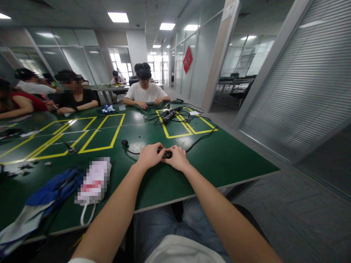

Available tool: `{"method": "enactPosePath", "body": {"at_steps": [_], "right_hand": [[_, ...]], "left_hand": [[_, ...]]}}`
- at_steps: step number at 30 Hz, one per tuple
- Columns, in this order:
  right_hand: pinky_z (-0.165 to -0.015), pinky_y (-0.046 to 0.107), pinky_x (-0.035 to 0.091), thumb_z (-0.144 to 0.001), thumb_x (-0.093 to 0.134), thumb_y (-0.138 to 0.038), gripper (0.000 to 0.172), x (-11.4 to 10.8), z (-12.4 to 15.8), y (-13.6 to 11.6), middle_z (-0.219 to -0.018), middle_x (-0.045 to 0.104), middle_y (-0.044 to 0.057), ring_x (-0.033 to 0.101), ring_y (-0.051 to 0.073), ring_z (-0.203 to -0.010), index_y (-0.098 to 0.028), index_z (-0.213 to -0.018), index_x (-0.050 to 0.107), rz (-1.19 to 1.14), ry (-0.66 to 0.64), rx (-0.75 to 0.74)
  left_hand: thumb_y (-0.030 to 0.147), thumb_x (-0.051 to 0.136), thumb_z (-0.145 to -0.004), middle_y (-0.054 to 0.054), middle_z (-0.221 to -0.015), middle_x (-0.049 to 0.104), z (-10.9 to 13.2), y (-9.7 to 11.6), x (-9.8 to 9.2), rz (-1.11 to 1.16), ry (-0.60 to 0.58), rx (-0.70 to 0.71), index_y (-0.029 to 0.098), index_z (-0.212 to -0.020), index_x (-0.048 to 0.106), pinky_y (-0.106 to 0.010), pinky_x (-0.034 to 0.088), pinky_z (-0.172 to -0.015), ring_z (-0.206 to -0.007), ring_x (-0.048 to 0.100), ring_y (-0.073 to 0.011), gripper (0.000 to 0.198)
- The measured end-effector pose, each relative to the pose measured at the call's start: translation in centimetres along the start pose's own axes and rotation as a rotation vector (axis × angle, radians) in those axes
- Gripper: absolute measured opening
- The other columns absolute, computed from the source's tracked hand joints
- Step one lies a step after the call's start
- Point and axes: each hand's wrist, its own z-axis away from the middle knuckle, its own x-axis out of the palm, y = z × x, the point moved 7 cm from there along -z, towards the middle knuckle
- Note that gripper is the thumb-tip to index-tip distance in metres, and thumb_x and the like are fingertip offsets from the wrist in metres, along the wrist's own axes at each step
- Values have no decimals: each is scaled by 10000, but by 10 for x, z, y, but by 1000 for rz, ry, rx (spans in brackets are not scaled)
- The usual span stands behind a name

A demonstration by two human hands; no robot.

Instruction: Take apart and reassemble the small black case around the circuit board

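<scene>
A long green-topped table (225,160) marked with yellow tape rectangles (102,133) fills the middle of the open office. At twelve o'clock, white rectangular ceiling panels (118,17) shine over frosted glass partitions (199,62), one bearing a red diamond-shaped paper decoration (188,59). At three o'clock stands a glass wall with grey horizontal blinds (307,91), and grey carpet tiles (290,215) cover the floor at four o'clock.
</scene>
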Motion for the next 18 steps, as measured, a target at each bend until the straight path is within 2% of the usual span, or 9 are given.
{"method": "enactPosePath", "body": {"at_steps": [3, 10, 15, 18], "right_hand": [[-1010, 403, 416, -813, 895, -528, 479, 1, -3, 2, -1257, 639, 82, 561, 301, -1228, -288, -1211, 779, 15, -4, 15], [-1014, 419, 425, -776, 901, -551, 507, 5, -6, 4, -1274, 639, 94, 565, 319, -1232, -250, -1157, 756, 28, 0, 18], [-1007, 443, 445, -688, 954, -410, 715, 0, -5, 9, -1214, 685, 55, 605, 304, -1194, -286, -1319, 641, -107, 32, -37], [-1012, 448, 464, -706, 920, -279, 697, -1, -8, 15, -1178, 722, 36, 644, 283, -1171, -276, -1328, 605, -209, 4, -79]], "left_hand": [[503, 595, -999, -73, -1083, 825, 1, 3, -2, 27, 1, 35, 262, -1134, 789, -332, 527, -833, -1049, 749, -291, 337], [461, 596, -999, -69, -1055, 827, 0, 3, -7, 56, 79, 11, 270, -1142, 807, -315, 524, -822, -1007, 751, -270, 318], [452, 594, -991, -67, -1027, 828, -4, -5, 0, 66, 48, 20, 269, -1106, 824, -312, 510, -791, -974, 744, -266, 316], [450, 602, -981, -64, -992, 821, -6, -10, 4, 110, 44, 42, 254, -1085, 827, -304, 498, -770, -932, 735, -251, 316]]}}
